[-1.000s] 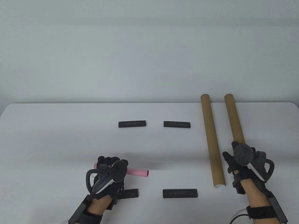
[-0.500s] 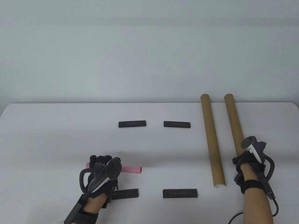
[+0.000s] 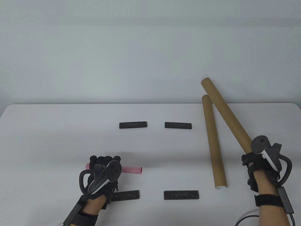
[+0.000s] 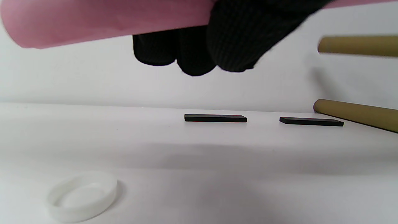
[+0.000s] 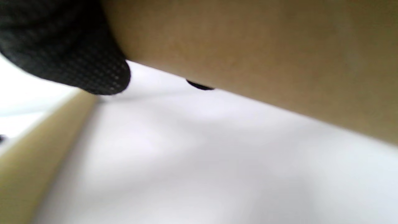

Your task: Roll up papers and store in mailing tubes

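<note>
- Table view: my left hand (image 3: 103,173) sits low at the near left, fingers curled round the pink paper roll (image 3: 132,169), which is held level above the table (image 3: 47,141).
- My right hand (image 3: 258,164) at the near right grips the raised mailing tube (image 3: 225,113); its far end tilts up and leftward, past the table's back edge.
- The second mailing tube (image 3: 214,143) lies flat just beside it.
- Left wrist view: fingertips (image 4: 192,49) wrap under the roll; a white cap (image 4: 82,196) lies below.
- Right wrist view: blurred; the tube fills the frame, so I can't see most of the fingers.
</note>
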`<state>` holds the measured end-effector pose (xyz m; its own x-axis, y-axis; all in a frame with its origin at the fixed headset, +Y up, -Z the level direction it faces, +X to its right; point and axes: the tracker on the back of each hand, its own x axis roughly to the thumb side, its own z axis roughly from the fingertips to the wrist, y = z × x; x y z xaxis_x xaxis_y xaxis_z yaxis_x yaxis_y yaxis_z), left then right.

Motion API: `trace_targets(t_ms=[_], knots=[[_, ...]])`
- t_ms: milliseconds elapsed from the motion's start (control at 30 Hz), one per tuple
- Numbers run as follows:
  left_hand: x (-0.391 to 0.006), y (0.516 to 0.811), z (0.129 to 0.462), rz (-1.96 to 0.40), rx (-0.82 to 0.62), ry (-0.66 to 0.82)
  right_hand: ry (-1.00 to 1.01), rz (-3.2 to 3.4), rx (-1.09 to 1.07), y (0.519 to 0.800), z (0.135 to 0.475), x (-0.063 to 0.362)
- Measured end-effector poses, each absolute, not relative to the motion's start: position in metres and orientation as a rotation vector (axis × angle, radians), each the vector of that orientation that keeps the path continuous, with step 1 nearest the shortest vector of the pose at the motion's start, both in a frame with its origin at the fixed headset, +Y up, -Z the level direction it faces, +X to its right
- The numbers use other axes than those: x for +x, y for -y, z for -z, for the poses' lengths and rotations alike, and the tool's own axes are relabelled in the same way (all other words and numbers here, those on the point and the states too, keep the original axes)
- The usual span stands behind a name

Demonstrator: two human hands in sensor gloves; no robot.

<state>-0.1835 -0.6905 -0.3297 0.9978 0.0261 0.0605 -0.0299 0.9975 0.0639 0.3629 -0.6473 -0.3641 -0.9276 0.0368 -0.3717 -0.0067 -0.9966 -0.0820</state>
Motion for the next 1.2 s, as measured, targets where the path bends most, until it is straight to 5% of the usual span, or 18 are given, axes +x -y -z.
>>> trace_targets(t_ms=[133, 233, 367, 900, 1200], knots=[[-0.184, 0.689, 0.328, -0.045, 0.081, 0.060, 0.451, -3.177, -0.202, 0.630, 0.331, 0.329], [-0.189, 0.688, 0.329, -0.039, 0.089, 0.045, 0.743, -3.182, -0.102, 0.639, 0.313, 0.315], [-0.201, 0.685, 0.331, -0.062, 0.121, 0.003, 0.846, -3.198, 0.122, 0.643, 0.302, 0.317], [-0.223, 0.664, 0.327, -0.068, 0.268, -0.097, 0.791, -3.202, 0.394, 0.646, 0.297, 0.317], [-0.182, 0.664, 0.315, 0.044, 0.297, 0.113, 0.772, -3.203, 0.436, 0.647, 0.297, 0.305]])
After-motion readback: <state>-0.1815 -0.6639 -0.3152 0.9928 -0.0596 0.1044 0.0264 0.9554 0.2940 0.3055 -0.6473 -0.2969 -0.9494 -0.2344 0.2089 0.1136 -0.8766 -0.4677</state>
